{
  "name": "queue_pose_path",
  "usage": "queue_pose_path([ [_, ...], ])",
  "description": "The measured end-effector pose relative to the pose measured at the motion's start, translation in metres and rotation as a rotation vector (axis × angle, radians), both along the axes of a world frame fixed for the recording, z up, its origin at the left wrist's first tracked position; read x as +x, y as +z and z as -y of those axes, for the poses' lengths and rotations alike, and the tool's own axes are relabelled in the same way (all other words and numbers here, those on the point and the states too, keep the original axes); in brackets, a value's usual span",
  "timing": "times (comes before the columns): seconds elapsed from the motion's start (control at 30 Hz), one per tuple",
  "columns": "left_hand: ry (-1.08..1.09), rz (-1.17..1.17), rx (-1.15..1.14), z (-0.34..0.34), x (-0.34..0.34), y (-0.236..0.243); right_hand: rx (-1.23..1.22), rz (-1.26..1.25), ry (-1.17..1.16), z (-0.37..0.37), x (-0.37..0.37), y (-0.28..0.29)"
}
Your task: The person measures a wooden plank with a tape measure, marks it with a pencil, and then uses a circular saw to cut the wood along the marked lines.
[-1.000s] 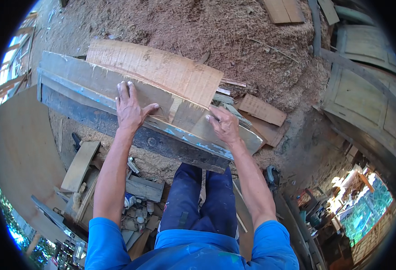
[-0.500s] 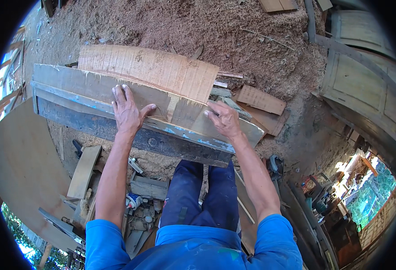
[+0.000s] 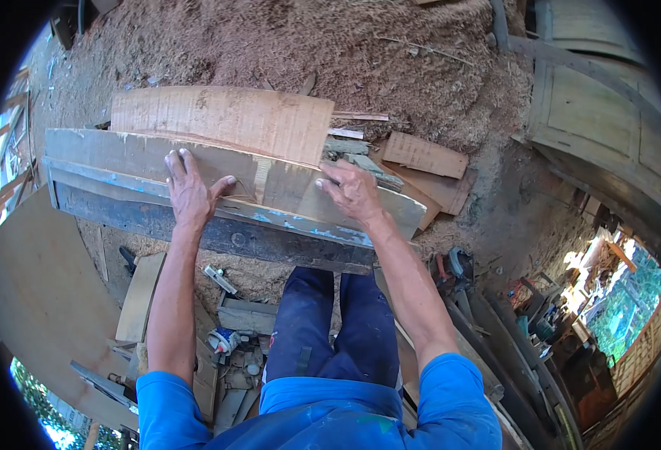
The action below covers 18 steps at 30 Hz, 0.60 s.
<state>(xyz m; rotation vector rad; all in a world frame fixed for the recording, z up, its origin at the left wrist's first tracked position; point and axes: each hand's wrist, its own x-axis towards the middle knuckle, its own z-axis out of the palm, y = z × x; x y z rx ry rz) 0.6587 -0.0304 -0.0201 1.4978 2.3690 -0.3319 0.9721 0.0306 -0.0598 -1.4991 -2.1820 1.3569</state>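
A long grey-brown wooden plank (image 3: 143,148), with flaked blue paint along its near side, lies crosswise in front of my legs on a dark, thick timber (image 3: 270,246). My left hand (image 3: 192,191) rests on the plank's upper face, fingers stretched toward the far edge and thumb apart. At the plank's right part, my right hand (image 3: 351,193) is closed, its bent fingers at the far edge and its thumb on the face. Between the hands a pale yellowish strip (image 3: 263,178) crosses the wood. Behind the plank leans a broad, light-brown board (image 3: 225,116).
Wood shavings (image 3: 218,45) cover the ground beyond. Offcuts (image 3: 426,161) lie to the right of the plank, and panelled wooden doors (image 3: 589,120) stand far right. A large curved sheet (image 3: 38,292) fills the left side. Near my legs are a power tool (image 3: 459,264) and a wooden box (image 3: 246,315).
The plank, both hands and the surroundings have shifted left in the picture. Both hands keep their places on the plank.
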Motion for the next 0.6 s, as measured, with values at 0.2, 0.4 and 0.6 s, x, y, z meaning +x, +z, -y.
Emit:
queue_pose_path([
  [0.2, -0.062, 0.012, 0.035, 0.017, -0.019, -0.032, 0.172, -0.068, -0.018, 0.01, 0.009, -0.017],
  [0.4, -0.23, -0.078, 0.048, 0.036, -0.069, -0.046, 0.525, -0.272, -0.758, 0.07, 0.138, 0.039],
  [0.6, -0.367, -0.015, -0.081, 0.04, -0.162, -0.073, 0.09, 0.551, -0.798, 0.232, 0.401, -0.128],
])
